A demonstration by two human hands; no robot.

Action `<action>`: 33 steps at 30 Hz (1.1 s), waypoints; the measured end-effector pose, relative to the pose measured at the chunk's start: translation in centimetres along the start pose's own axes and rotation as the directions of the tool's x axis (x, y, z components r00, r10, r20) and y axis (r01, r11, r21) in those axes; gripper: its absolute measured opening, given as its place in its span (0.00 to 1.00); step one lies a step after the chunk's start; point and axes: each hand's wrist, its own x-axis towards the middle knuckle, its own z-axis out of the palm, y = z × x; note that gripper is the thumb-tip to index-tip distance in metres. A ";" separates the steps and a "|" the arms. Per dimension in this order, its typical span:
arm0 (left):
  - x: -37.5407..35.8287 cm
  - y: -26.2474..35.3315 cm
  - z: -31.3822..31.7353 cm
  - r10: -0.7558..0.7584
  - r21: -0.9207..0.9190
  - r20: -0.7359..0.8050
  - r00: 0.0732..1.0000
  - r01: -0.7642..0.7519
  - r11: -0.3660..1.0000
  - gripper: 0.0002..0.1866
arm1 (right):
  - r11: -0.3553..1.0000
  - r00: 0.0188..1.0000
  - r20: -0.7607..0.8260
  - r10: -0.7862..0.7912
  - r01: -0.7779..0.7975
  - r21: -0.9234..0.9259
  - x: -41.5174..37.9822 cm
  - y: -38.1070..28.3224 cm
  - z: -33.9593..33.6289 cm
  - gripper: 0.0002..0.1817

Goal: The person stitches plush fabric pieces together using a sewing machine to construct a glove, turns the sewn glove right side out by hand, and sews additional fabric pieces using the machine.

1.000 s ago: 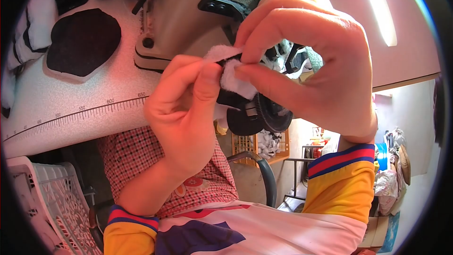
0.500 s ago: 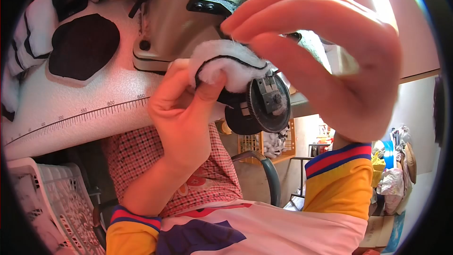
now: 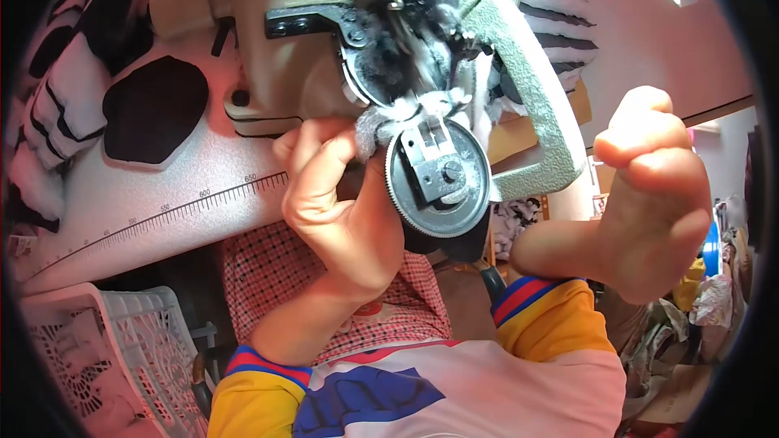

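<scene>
My left hand (image 3: 341,203) is closed on the edge of a fluffy white plush piece (image 3: 372,131), just left of the sewing machine's round toothed metal disc (image 3: 466,195). Most of the piece is hidden by the fingers and the disc. White fluff runs along the top of the disc, under the blurred needle area. My right hand (image 3: 653,186) is raised in the air to the right, apart from the machine. Its fingers are curled together, and whatever they may hold is hidden.
The machine's pale green frame (image 3: 540,113) stands right of the disc. On the white table, printed with a ruler scale (image 3: 203,199), lies a dark cut piece (image 3: 156,111). Striped plush pieces (image 3: 69,118) are heaped at the left. Below stands a white plastic basket (image 3: 146,332).
My right hand has moved from above the plush piece out to the right. My left hand has brought the piece to the machine, where it is now mostly hidden. The view has shifted.
</scene>
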 end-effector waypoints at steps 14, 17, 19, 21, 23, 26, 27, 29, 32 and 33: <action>2.1 1.8 -1.8 0.233 0.378 0.234 0.944 -0.309 0.873 0.08 | 0.838 0.774 -0.443 0.452 -0.197 0.510 -2.8 6.5 11.1 0.12; 2.2 2.1 -1.8 0.225 0.379 0.242 0.944 -0.305 0.873 0.08 | 0.880 0.789 -0.464 0.402 -0.191 0.436 -2.4 6.3 11.2 0.10; 2.2 2.1 -1.8 0.219 0.386 0.251 0.943 -0.305 0.871 0.08 | 0.876 0.793 -0.463 0.395 -0.174 0.449 -2.4 6.7 11.5 0.09; 2.2 2.1 -1.7 0.222 0.389 0.260 0.940 -0.312 0.867 0.08 | 0.873 0.798 -0.462 0.388 -0.159 0.461 -2.4 6.7 11.8 0.09; 2.2 2.1 -1.6 0.240 0.382 0.266 0.934 -0.331 0.863 0.08 | 0.846 0.777 -0.448 0.442 -0.195 0.497 -2.4 6.3 11.9 0.07; 2.4 2.4 -1.5 0.263 0.395 0.269 0.926 -0.356 0.847 0.09 | 0.968 0.846 -0.483 0.226 -0.139 0.211 -2.7 6.9 12.8 0.10; 2.5 2.5 -1.5 0.267 0.417 0.265 0.927 -0.360 0.834 0.09 | 0.967 0.844 -0.486 0.228 -0.139 0.212 -2.6 6.6 13.2 0.10; 3.0 3.2 -1.9 0.268 0.469 0.298 0.916 -0.385 0.795 0.10 | 0.922 0.791 -0.489 0.367 -0.238 0.306 -2.5 5.6 14.2 0.12; 3.6 4.2 -2.1 0.268 0.531 0.354 0.896 -0.429 0.731 0.12 | 0.794 0.693 -0.464 0.552 -0.266 0.547 -2.2 4.6 15.8 0.16; 3.7 4.4 -2.1 0.268 0.544 0.378 0.886 -0.447 0.710 0.12 | 0.830 0.707 -0.501 0.498 -0.222 0.511 -2.1 4.8 16.0 0.15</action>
